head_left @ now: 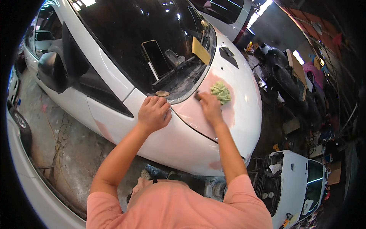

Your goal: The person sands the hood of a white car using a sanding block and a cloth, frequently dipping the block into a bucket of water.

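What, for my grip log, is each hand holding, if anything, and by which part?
The right hand seems to pinch a small dark piece; which part is gripped cannot be told. The left hand rests on the white car, nothing visibly held.

Head-worn fisheye, looking down over pink shirt point(171, 202) at six o'clock; car hood point(239, 114) close at three, windshield point(129, 45) farther toward eleven.

light: bright on white hood point(246, 124) | windshield point(133, 28): reflected glints | far right: dim | rim: curved, black corners
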A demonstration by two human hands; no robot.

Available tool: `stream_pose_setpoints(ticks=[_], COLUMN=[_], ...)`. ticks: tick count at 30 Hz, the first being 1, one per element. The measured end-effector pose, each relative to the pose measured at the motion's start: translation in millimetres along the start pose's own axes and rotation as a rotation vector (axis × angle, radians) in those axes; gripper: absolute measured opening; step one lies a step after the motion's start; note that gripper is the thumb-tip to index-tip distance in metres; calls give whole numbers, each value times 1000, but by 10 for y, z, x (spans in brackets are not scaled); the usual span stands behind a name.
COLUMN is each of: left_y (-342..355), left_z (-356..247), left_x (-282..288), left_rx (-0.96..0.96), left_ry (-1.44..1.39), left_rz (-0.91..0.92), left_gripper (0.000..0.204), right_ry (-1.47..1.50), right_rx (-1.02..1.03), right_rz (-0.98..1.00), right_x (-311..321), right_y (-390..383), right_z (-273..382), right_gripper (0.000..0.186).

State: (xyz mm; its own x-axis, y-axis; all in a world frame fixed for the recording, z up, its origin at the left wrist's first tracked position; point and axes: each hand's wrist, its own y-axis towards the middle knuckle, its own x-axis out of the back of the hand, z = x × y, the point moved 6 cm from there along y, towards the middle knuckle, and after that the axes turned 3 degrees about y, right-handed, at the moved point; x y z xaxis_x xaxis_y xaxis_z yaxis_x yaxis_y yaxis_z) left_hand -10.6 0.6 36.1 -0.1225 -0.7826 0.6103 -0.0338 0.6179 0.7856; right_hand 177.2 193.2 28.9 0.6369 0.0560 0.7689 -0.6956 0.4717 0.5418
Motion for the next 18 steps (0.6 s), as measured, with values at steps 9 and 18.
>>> stream_pose_setpoints(ticks=[9,18], left_y=[23,-11], left_z=[-24,11], left_x=[-6,-19], left_rx=[-10,11], left_ry=[-16,14], left_rz=[-15,11], left_gripper=[19,22], right_ry=[-33,60], right_rx=[-212,108], right_rz=[1,271], right_x=[-6,252], right_y=[-17,-506], right_z=[-354,-48], right_gripper=[33,40])
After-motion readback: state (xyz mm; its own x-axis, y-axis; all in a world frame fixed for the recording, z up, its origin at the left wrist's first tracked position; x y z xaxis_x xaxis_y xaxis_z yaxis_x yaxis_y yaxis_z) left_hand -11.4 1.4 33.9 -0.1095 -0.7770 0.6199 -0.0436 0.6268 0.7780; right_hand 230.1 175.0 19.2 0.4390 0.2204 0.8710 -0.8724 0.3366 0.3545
